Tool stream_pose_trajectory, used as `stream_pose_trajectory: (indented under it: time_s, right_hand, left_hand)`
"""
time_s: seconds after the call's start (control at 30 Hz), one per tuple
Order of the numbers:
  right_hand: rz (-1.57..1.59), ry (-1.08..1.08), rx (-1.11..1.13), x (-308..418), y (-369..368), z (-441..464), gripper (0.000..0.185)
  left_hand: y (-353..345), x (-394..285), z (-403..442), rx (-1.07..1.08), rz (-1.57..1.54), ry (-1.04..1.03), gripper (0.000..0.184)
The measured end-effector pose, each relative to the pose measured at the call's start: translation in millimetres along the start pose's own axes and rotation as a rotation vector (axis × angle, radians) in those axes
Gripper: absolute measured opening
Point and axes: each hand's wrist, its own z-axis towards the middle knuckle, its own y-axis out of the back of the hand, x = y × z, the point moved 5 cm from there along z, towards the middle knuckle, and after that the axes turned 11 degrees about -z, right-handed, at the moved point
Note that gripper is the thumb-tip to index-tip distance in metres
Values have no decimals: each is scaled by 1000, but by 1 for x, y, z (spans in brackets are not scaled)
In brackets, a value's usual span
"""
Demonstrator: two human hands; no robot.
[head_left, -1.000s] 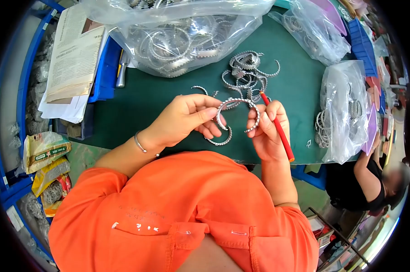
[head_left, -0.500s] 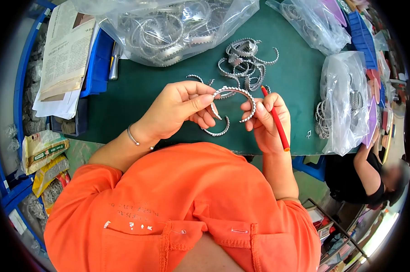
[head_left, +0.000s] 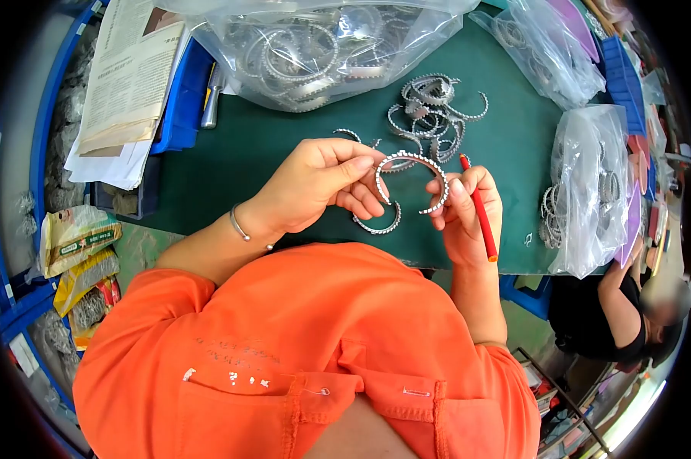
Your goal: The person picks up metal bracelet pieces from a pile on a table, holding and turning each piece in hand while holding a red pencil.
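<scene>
A silver, toothed, open-ended cuff bracelet (head_left: 419, 158) is held up over the table between both hands, its gap toward my body. My left hand (head_left: 322, 183) pinches its left side between thumb and fingers. On the right side, the thumb and fingertips of my right hand (head_left: 468, 222) grip it near one end. A red pen (head_left: 481, 214) also rests in that hand, slanting across the fingers. Below the held piece, another cuff (head_left: 381, 231) lies on the table, partly hidden by my left hand. Beyond the hands is a loose pile of similar cuffs (head_left: 435, 115).
Clear plastic bags of cuffs lie on the green table (head_left: 269, 126): a large bag (head_left: 322, 61) at the back, another bag (head_left: 590, 199) at right. Newspapers (head_left: 131, 84) sit over a blue bin (head_left: 186, 107) at left. A person in black (head_left: 590, 314) is at far right.
The camera view has shifted slightly, so the table, hands and bracelet appear a little farther right. Both hands keep their hold on the bracelet, and the pen stays in my right hand.
</scene>
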Motion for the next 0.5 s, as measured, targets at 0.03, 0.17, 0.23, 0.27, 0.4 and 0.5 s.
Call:
stream_pose_trajectory:
  time_s: [0.03, 0.17, 0.23, 0.27, 0.4, 0.5]
  right_hand:
    - [-2, -1, -4, 0, 1, 0, 15]
    - [-59, 34, 20, 2, 0, -3, 16]
    - [-146, 122, -11, 8, -1, -5, 18]
    - [-187, 148, -10, 9, 1, -6, 18]
    - [-263, 197, -62, 16, -4, -8, 19]
    - [-330, 268, -64, 16, -3, -8, 21]
  left_hand:
    - [0, 0, 0, 1, -4, 6, 25]
    - [-2, -4, -2, -58, 169, -36, 22]
    - [-3, -5, -4, -66, 203, -73, 21]
    - [-3, -6, -4, -75, 238, -109, 20]
    - [-3, -5, -4, -27, 297, -205, 19]
    - [-6, -9, -4, 69, 391, -410, 19]
